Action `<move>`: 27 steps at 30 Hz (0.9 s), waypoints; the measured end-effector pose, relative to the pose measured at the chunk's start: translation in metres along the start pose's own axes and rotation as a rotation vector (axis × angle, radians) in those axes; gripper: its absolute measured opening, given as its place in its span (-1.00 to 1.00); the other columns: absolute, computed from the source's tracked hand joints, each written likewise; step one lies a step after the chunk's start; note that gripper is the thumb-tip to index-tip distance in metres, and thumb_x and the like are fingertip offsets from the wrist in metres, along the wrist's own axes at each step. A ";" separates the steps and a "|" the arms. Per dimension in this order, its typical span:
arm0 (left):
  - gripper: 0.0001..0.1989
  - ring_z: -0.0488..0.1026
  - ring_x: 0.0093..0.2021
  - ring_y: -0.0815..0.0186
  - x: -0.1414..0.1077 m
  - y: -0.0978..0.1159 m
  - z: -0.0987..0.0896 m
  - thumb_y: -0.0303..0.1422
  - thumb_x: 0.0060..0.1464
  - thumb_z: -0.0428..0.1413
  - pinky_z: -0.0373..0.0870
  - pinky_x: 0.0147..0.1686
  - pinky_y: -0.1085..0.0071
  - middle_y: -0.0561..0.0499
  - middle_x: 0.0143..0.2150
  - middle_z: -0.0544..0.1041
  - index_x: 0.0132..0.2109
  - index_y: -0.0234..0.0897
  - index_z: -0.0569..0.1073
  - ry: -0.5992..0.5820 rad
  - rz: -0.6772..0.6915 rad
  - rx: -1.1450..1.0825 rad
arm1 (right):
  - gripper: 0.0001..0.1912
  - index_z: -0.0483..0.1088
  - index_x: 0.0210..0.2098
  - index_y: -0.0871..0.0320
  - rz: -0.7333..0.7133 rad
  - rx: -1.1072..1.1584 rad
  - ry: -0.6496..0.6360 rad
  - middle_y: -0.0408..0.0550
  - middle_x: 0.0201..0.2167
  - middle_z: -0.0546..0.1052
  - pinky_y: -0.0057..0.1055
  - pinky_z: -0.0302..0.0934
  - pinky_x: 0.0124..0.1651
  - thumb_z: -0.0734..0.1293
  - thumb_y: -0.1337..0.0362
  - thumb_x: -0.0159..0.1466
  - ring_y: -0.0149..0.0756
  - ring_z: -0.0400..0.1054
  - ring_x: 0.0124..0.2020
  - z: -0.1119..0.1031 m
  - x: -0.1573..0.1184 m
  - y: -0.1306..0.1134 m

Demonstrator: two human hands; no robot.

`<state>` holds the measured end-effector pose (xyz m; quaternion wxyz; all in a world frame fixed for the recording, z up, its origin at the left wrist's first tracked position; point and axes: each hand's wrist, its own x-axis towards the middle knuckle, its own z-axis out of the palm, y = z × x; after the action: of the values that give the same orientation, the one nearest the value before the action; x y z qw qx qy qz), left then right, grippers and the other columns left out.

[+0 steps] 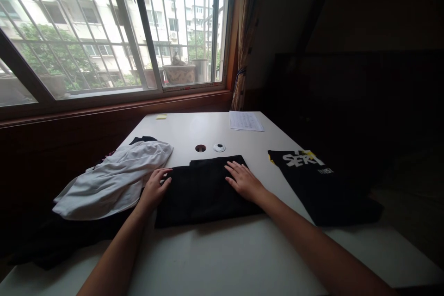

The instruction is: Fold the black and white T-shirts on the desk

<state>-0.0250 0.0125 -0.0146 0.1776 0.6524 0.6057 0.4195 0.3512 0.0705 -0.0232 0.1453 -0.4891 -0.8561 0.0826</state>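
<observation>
A black garment (201, 194), folded into a flat rectangle, lies on the white table (222, 259) in front of me. My left hand (156, 187) touches its left edge, thumb and fingers apart. On its upper right part rests my right hand (243, 180), palm down with the fingers spread. Neither hand grips anything. Left of the garment is a loose heap with a light grey cloth (114, 182) on top of dark clothes (76, 236). A black shirt with white lettering (326, 194) lies folded at the right.
Papers (246, 121) and a yellow note (161, 116) lie near the table's far edge. A round hole (200, 148) and a white round cover (219, 147) sit behind the black garment. Beyond are a barred window and a tied curtain (243, 55).
</observation>
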 end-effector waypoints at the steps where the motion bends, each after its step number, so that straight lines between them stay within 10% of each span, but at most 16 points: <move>1: -0.60 0.58 -0.08 0.16 -0.001 0.003 0.001 -0.10 0.16 0.08 0.56 -0.16 0.26 -0.11 0.07 0.49 0.03 -0.19 0.55 -0.011 0.004 0.002 | -0.41 0.18 0.41 0.01 -0.022 0.005 -0.003 -0.01 0.46 0.14 0.08 -0.17 0.48 0.10 -0.04 0.47 -0.04 -0.09 0.49 -0.003 -0.002 0.005; 12: -0.68 0.53 -0.16 0.15 -0.006 0.019 0.006 -0.13 0.25 0.04 0.47 -0.08 0.20 -0.07 -0.12 0.56 -0.06 -0.16 0.60 -0.041 0.116 0.156 | -0.47 0.27 0.36 0.02 -0.102 0.034 0.020 0.01 0.37 0.31 0.13 -0.05 0.44 0.14 0.03 0.47 0.00 0.11 0.41 -0.031 -0.025 0.035; 22: -0.71 0.49 0.00 0.05 0.027 0.031 0.014 -0.16 0.24 0.10 0.36 0.10 0.09 -0.08 -0.06 0.60 -0.04 -0.17 0.60 -0.138 0.161 0.246 | -0.65 0.51 -0.02 0.07 -0.544 0.109 0.010 0.00 -0.09 0.55 -0.17 0.31 0.05 0.36 -0.02 0.36 -0.17 0.41 -0.07 -0.029 -0.058 -0.055; 27: -0.71 0.43 0.09 0.01 0.055 0.057 0.038 -0.21 0.24 0.11 0.27 0.20 0.06 -0.12 0.02 0.57 0.00 -0.18 0.60 -0.206 0.175 0.361 | -0.62 0.49 -0.07 0.11 -0.547 0.057 0.058 0.00 -0.12 0.53 -0.21 0.32 -0.03 0.48 0.00 0.25 -0.14 0.40 -0.11 -0.006 -0.066 -0.073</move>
<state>0.0359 0.0632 0.0240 0.0818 0.7630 0.5907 0.2494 0.3253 -0.0239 -0.0073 0.2003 -0.2375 -0.9492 0.0502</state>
